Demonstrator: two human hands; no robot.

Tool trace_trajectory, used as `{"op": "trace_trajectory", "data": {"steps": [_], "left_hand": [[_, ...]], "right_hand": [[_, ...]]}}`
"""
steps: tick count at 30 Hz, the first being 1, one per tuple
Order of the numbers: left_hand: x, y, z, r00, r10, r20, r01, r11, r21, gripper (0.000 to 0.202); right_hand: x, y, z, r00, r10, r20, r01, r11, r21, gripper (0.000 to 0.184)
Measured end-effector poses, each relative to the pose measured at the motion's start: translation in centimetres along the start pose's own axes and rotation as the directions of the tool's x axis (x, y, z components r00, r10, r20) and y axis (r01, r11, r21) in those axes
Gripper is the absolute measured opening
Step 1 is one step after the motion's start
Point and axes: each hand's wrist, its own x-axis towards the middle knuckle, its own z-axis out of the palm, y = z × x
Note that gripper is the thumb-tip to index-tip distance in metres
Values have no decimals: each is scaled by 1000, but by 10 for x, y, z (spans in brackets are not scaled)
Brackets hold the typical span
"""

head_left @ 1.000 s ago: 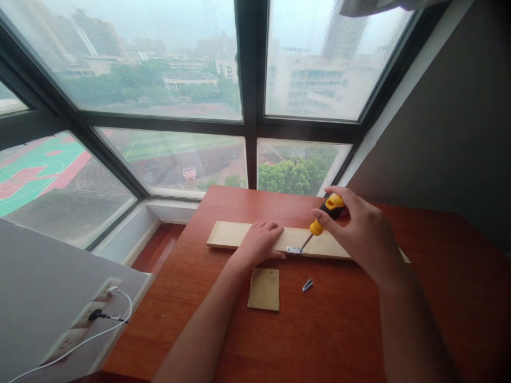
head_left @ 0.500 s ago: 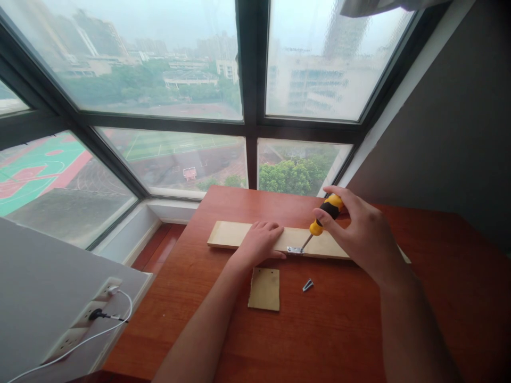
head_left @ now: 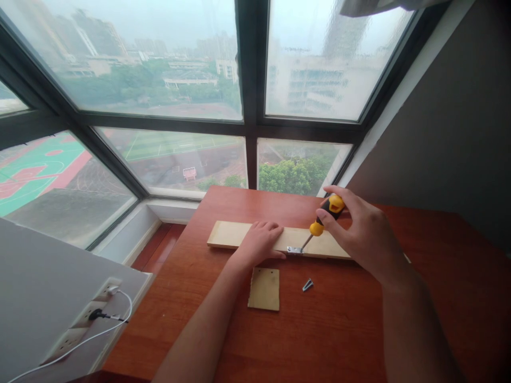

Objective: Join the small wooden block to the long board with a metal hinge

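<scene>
A long pale wooden board (head_left: 229, 233) lies across the table. My left hand (head_left: 261, 242) holds it down, fingers over the top face and thumb along the near edge. Just right of that thumb, a small silver metal bracket (head_left: 294, 250) sits at the board's near edge. My right hand (head_left: 359, 229) grips a yellow and black screwdriver (head_left: 316, 229), which leans to the right with its tip at the bracket's right end. The board's right part is mostly hidden behind my right hand.
Nearer to me on the reddish-brown table (head_left: 319, 335) lie a small tan rectangular piece (head_left: 264, 290) with two holes and a few loose screws (head_left: 307, 285). Windows rise behind the table. At left, a white cable (head_left: 131, 303) hangs from wall sockets (head_left: 88, 315).
The screwdriver handle has turned slightly in my right hand, while its tip stays at the bracket. My left hand and the board have not moved.
</scene>
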Motion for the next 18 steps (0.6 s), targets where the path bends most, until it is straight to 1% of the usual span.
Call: {"op": "trace_trajectory", "data": {"steps": [2,4,6,10,12,14,17,18], "left_hand": [[0,0,0,1000,-1,0,1,1000,0,72],[0,0,0,1000,-3,4,3,1000,-2,72],[0,0,0,1000,-4,8,4,1000,-4,72],[0,0,0,1000,-3,7,3,1000,-5,71],[-1,0,0,1000,-2,4,2,1000,-4,71],[-1,0,0,1000,-3,0,3,1000,-1,72],[-1,0,0,1000,-4,5,4,1000,3,73],[-1,0,1,1000,-3,7,3,1000,3,73]], "right_hand": [[0,0,-3,998,-36,49,31,995,94,45],[-1,0,-4,996,-52,75,41,990,133,45],[-1,2,-3,998,-32,50,27,995,91,43],[0,5,3,999,8,-33,-10,997,-76,44],[1,6,4,999,16,-44,-21,994,-107,46],[1,6,2,1000,21,-9,-22,998,-55,48],[-1,5,-2,996,-6,86,-3,995,102,50],[-1,4,-3,995,-15,98,3,992,128,49]]}}
